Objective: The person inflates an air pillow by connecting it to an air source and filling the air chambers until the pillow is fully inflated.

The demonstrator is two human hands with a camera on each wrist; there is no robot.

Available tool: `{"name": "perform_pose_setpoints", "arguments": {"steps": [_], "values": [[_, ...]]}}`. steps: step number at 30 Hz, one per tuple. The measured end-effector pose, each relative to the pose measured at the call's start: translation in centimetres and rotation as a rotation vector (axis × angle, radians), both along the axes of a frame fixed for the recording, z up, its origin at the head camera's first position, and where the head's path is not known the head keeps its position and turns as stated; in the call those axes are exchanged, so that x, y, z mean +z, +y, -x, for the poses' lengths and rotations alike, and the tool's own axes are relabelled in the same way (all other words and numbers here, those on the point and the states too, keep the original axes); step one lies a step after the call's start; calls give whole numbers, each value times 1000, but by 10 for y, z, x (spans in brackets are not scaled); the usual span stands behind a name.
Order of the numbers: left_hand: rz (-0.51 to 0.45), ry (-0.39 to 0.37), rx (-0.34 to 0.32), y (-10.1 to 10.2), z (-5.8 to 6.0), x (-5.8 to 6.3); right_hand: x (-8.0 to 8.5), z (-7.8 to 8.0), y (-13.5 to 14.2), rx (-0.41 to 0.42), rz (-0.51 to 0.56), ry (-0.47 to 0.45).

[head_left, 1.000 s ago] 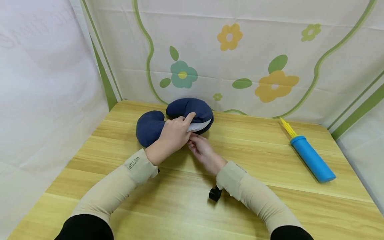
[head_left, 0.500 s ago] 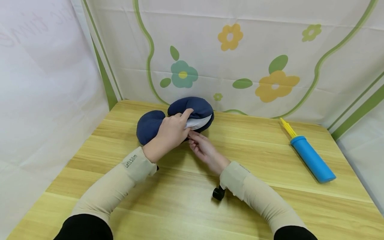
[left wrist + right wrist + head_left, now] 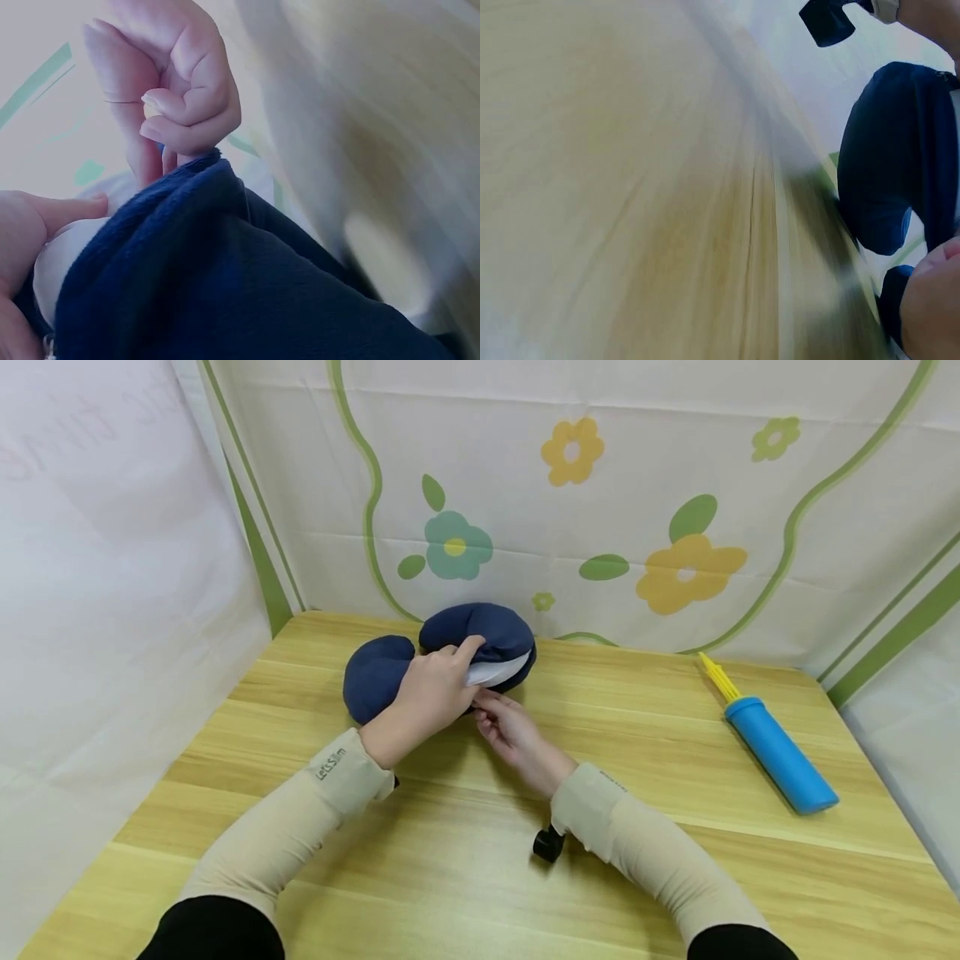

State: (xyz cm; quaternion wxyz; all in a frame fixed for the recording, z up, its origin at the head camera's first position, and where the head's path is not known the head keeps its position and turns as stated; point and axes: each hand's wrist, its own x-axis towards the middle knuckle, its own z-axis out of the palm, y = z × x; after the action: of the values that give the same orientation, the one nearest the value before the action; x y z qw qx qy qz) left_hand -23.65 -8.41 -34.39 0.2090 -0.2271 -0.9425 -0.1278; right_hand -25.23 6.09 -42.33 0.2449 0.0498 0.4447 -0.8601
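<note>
A navy U-shaped neck pillow [image 3: 375,677] is held over the far part of the table. Its cover gapes along one side, baring a white inner cushion [image 3: 498,672]. My left hand [image 3: 432,685] grips the pillow from above, and its thumb presses by the white inner cushion [image 3: 64,259] in the left wrist view. With curled fingers, my right hand [image 3: 517,735] pinches the edge of the opening. The left wrist view shows this right hand [image 3: 187,82] at the cover's lip [image 3: 202,172]; what sits between its fingertips is mostly hidden.
A blue hand pump [image 3: 780,756] with a yellow nozzle lies on the right of the wooden table [image 3: 450,877]. Behind the table hangs a white curtain [image 3: 517,468] with printed flowers. A black wrist camera [image 3: 548,843] hangs under the right sleeve.
My right hand has shifted slightly right, staying at the opening's edge. My left hand keeps its grip, and the pillow has barely moved.
</note>
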Motion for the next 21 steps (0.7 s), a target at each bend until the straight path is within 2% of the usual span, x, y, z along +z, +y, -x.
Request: {"name": "perform_pose_setpoints", "arguments": {"steps": [3,9,12,15,21], "values": [[9,-19,-9,3,-1,-6,-2,2,8,39,-77,-10],[102,-69,-34,11,-5,-16,-5,9,32,164,-331,25],[144,-122,-43,14,-6,-19,-6,11,43,197,-385,40],[143,-194,-52,15,-6,-21,-7,13,53,226,-397,60],[57,-417,-106,10,-2,-18,-6,16,70,238,-420,77]]}}
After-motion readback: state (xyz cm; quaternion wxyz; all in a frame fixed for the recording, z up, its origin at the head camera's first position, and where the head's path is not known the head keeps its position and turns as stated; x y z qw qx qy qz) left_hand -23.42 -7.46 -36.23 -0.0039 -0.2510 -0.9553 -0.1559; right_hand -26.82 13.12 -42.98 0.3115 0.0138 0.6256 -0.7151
